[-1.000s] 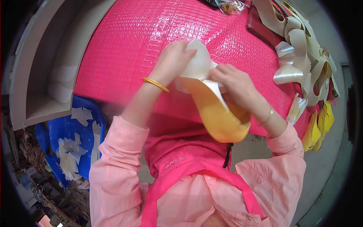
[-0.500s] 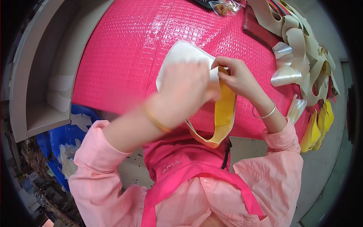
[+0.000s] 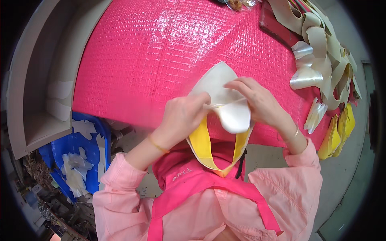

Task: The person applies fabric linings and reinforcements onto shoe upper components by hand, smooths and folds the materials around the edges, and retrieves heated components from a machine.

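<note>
What looks like a shoe upper [image 3: 215,82], white outside with a yellow lining, is held between my hands above the near edge of the table. Its pointed white end faces away from me, and its yellow-lined loop hangs down towards my apron. A rounded white flap [image 3: 235,118] folds over the middle opening. At the left edge of the opening, my left hand [image 3: 185,114] is closed on the upper in a pinch. My right hand [image 3: 259,100] grips the right side with bent fingers over the white part; its thumb is hidden.
Pink textured sheeting covers the table [image 3: 132,60]. An open grey box [image 3: 44,80] stands at the left, above a blue bin [image 3: 106,140] with white scraps. At the right lie beige strips [image 3: 319,44], glossy pale pieces [image 3: 305,66] and yellow pieces [image 3: 335,132].
My left hand has moved left and slightly down, uncovering the upper. The upper has shifted nearer and turned to face me, its loop spread. My right hand has moved slightly right and down.
</note>
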The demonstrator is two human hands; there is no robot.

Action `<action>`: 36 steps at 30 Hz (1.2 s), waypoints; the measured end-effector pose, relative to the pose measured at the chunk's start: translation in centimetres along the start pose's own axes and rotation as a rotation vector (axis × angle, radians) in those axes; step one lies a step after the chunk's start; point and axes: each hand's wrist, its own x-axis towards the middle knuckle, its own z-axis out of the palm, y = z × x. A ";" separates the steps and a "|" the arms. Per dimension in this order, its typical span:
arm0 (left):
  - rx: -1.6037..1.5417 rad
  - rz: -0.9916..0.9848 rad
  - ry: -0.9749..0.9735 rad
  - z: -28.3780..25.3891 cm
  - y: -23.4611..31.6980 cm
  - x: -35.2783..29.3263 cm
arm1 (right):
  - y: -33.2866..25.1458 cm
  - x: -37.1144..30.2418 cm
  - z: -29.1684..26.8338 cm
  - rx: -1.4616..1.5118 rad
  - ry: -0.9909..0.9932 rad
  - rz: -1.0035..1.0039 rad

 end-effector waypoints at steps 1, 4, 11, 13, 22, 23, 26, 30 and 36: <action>-0.088 -0.086 0.046 0.4 -1.0 0.5 | 0.2 0.6 0.3 0.200 -0.139 0.047; -0.610 -0.275 0.268 1.2 -4.0 1.7 | 2.8 1.7 1.1 0.667 -0.098 0.524; 0.031 0.443 0.224 -1.7 4.8 -3.1 | 2.1 2.5 1.2 0.528 -0.034 0.390; -0.007 0.416 0.116 -0.8 5.8 -3.8 | 2.3 3.1 1.0 0.628 -0.016 0.436; -0.144 0.168 -0.052 0.1 2.8 -4.9 | 5.5 3.3 -1.4 0.834 0.093 0.561; -0.142 0.168 -0.052 0.2 2.8 -4.8 | 5.5 3.3 -1.1 0.835 0.122 0.530; -0.242 0.118 0.005 0.5 2.9 -4.8 | 5.8 3.0 -1.4 0.944 0.307 0.543; -0.209 0.138 0.121 1.3 3.5 -4.3 | 8.1 -1.9 -7.7 1.150 0.572 0.342; -0.221 0.136 0.136 1.2 3.7 -4.2 | -3.2 -8.0 -9.3 0.120 -0.586 0.051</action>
